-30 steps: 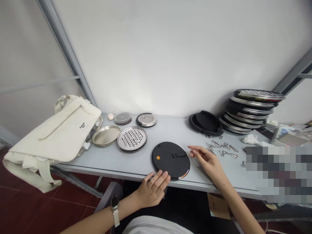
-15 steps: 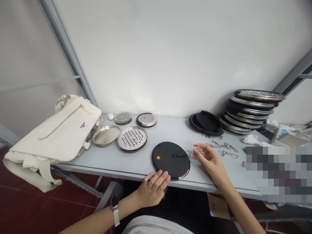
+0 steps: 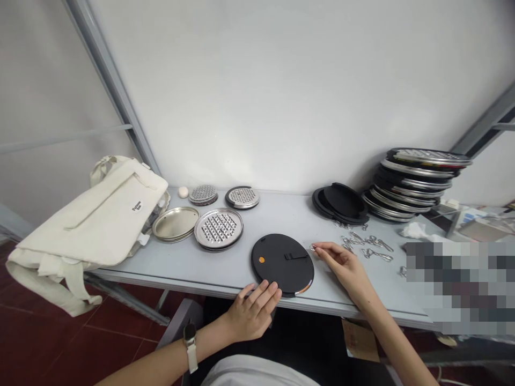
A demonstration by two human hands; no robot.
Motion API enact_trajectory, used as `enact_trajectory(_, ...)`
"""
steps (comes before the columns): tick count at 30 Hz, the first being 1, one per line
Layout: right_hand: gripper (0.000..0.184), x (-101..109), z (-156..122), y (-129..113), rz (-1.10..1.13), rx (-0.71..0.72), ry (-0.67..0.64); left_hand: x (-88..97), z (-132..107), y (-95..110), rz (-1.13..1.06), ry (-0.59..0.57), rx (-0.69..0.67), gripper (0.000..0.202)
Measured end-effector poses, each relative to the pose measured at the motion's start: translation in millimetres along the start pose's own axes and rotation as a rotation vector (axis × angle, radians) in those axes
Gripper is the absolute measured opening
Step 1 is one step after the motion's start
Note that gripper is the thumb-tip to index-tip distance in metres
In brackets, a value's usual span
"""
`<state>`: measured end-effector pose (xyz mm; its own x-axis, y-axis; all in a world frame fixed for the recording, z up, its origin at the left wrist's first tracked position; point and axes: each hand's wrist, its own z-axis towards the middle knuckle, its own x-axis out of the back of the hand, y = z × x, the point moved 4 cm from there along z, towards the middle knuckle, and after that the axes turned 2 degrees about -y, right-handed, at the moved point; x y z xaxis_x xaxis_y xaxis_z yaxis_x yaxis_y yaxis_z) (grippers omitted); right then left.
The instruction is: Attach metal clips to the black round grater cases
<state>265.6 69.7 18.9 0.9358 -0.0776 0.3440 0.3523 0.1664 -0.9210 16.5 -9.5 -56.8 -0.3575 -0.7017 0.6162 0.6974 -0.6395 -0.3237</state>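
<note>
A round black plastic disc [image 3: 282, 268] with an orange dot and a small raised latch lies flat at the table's front edge. The outstretched fingers of my left hand [image 3: 253, 313] rest on its near rim. Just off the disc's right side, my right hand [image 3: 341, 265] pinches a small metal wire clip [image 3: 313, 247] between thumb and fingertips, with most of the clip hidden. More wire clips [image 3: 364, 241] are scattered behind and to the right of that hand.
Round metal grater plates [image 3: 220, 228] and plain metal discs [image 3: 176, 223] lie at left, near a cream bag [image 3: 96, 214]. At the back right are black round holders [image 3: 341, 202] beside a tall stack of graters [image 3: 414, 185]. A white wall stands behind the table.
My right hand has shifted slightly left and its fingers have closed on the wire clip, which now shows at the fingertips. The left hand and the disc have stayed put.
</note>
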Motion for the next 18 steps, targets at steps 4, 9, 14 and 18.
enact_trajectory(4,0.035,-1,1,3,-0.087,0.086,-0.005,-0.7,0,0,-0.008,-0.003,0.002,0.052)
enact_trajectory(9,0.03,-2,-1,-3,-0.126,0.121,-0.038,-0.4,0,1,-0.021,0.003,0.012,0.053)
enact_trajectory(14,0.032,-9,-2,-10,-0.179,0.103,-0.067,1.7,2,0,-0.031,0.011,0.022,0.053)
enact_trajectory(18,0.031,-17,-1,-11,-0.187,0.117,-0.106,1.3,2,0,-0.02,0.013,0.019,0.052)
